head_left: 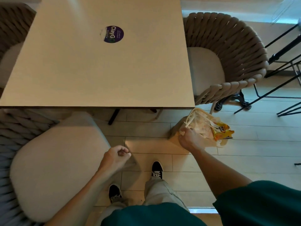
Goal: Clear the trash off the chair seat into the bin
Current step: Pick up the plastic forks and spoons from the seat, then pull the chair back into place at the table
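Note:
The near chair's beige seat cushion (57,160) fills the lower left, and I see nothing lying on it. My left hand (117,155) hovers at the cushion's right edge, its fingers curled into a loose fist with nothing visible inside. To the right, above the floor, my right hand (189,137) grips the rim of a translucent trash bag (202,128). Inside the bag lie a yellow wrapper (223,132) and a white plastic fork (213,125).
A beige table (97,66) with a round purple sticker (114,34) spans the upper middle. A second woven-rope chair (228,51) stands at its right side. Black metal stool legs (280,75) stand far right. My shoes (157,170) are on the tiled floor.

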Motion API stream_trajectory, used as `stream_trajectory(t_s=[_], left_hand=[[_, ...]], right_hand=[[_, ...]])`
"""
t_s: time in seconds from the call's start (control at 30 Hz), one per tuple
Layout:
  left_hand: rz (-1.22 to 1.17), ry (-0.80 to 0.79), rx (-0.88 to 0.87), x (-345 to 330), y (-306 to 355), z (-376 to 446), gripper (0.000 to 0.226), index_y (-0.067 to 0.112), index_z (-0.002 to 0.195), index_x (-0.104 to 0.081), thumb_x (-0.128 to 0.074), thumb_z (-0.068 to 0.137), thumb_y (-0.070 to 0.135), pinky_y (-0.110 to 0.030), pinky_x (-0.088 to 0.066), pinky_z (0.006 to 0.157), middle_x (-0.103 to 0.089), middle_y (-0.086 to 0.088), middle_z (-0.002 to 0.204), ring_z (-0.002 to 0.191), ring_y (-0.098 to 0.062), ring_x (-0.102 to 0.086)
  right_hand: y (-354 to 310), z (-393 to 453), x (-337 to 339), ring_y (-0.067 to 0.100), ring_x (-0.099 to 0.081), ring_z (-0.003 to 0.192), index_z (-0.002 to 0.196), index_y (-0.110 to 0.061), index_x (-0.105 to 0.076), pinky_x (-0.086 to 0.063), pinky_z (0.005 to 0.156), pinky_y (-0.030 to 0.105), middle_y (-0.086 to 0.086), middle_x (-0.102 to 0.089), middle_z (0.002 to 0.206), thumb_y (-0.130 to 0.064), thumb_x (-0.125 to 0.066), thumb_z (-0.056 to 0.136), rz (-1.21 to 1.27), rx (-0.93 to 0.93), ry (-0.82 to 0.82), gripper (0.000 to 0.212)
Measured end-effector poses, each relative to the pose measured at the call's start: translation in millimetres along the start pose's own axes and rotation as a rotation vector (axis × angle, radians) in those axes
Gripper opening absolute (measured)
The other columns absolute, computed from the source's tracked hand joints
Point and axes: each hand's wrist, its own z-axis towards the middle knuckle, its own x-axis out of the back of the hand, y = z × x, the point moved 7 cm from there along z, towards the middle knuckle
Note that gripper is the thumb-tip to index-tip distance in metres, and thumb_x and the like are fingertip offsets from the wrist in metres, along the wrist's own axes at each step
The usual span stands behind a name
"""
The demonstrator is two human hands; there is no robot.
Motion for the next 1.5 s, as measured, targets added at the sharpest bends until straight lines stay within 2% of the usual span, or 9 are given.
stream_trajectory(t_s=[0.17,0.3,0.37,0.47,0.63,0.93,1.13,1.23,1.5], left_hand=[[0.018,-0.006,-0.055,33.9,-38.4,-19.4,0.004,0.023,0.083,-0.067,-0.068,0.084,0.027,-0.021,-0.040,0.066,-0.065,0.007,0.085,0.084,-0.009,-0.059],[0.053,-0.023,-0.051,58.8,-77.4,-38.9,0.005,0.027,0.080,-0.065,-0.066,0.082,0.024,-0.024,-0.042,0.071,-0.065,0.009,0.086,0.085,-0.011,-0.059],[0.079,-0.029,-0.043,68.1,-96.7,-48.2,0.005,0.028,0.081,-0.065,-0.066,0.082,0.023,-0.024,-0.043,0.069,-0.064,0.008,0.087,0.085,-0.014,-0.060],[0.085,-0.022,-0.020,80.5,-119.7,-63.5,0.005,0.025,0.087,-0.067,-0.064,0.083,0.023,-0.023,-0.041,0.060,-0.064,0.005,0.090,0.079,-0.015,-0.061],[0.105,0.014,-0.015,91.4,-143.0,-77.9,0.004,0.025,0.087,-0.066,-0.064,0.084,0.027,-0.024,-0.042,0.064,-0.066,0.005,0.090,0.082,-0.015,-0.061],[0.088,0.098,-0.051,106.8,-171.0,-107.1,0.006,0.027,0.090,-0.066,-0.065,0.084,0.029,-0.025,-0.046,0.076,-0.065,0.011,0.088,0.086,-0.010,-0.061],[0.058,0.146,-0.062,132.5,-206.6,-122.0,0.006,0.028,0.089,-0.066,-0.065,0.084,0.029,-0.025,-0.046,0.072,-0.066,0.010,0.088,0.084,-0.010,-0.061],[0.081,0.169,-0.068,146.4,-232.7,-121.4,0.004,0.028,0.088,-0.065,-0.065,0.084,0.029,-0.025,-0.044,0.070,-0.065,0.010,0.087,0.082,-0.009,-0.060],[0.212,0.107,-0.173,170.8,-338.3,-98.3,0.007,0.032,0.084,-0.062,-0.068,0.083,0.031,-0.027,-0.048,0.073,-0.065,0.009,0.086,0.080,-0.009,-0.062]], right_hand=[[-44.1,-55.2,-43.4,0.030,-0.056,0.108,0.107,-0.018,-0.063,-0.050,0.092,0.041,0.010,-0.059,0.113,-0.020,-0.050,0.085,0.090,0.075,-0.057,0.027],[-82.2,-108.2,-71.5,0.028,-0.048,0.124,0.126,-0.010,-0.058,-0.041,0.101,0.035,0.011,-0.056,0.128,-0.016,-0.049,0.088,0.116,0.092,-0.068,0.040],[-100.4,-132.7,-87.4,0.027,-0.048,0.123,0.124,-0.008,-0.058,-0.039,0.101,0.031,0.011,-0.056,0.129,-0.015,-0.048,0.091,0.124,0.130,-0.100,0.035],[-123.2,-163.6,-108.6,0.024,-0.055,0.115,0.129,-0.015,-0.056,-0.046,0.099,0.034,0.010,-0.053,0.132,-0.024,-0.053,0.092,0.159,0.169,-0.120,0.038],[-153.2,-201.1,-134.9,0.022,-0.051,0.122,0.131,-0.021,-0.053,-0.041,0.102,0.035,0.007,-0.045,0.141,-0.027,-0.056,0.092,0.144,0.265,-0.188,0.040],[-185.7,-240.8,-165.8,0.020,-0.055,0.112,0.129,-0.022,-0.054,-0.047,0.094,0.030,0.005,-0.047,0.135,-0.030,-0.056,0.091,0.127,0.417,-0.249,0.039],[-211.3,-277.5,-184.8,0.021,-0.053,0.112,0.128,-0.024,-0.054,-0.045,0.093,0.030,0.005,-0.047,0.131,-0.034,-0.054,0.092,0.080,0.511,-0.275,0.037],[-220.5,-290.1,-206.5,0.020,-0.054,0.111,0.127,-0.026,-0.054,-0.047,0.097,0.036,0.002,-0.049,0.129,-0.036,-0.054,0.092,0.073,0.510,-0.280,0.037],[-248.6,-325.7,-286.6,0.017,-0.055,0.108,0.126,-0.025,-0.056,-0.045,0.096,0.031,0.001,-0.054,0.123,-0.037,-0.055,0.092,0.096,0.515,-0.237,0.036]])
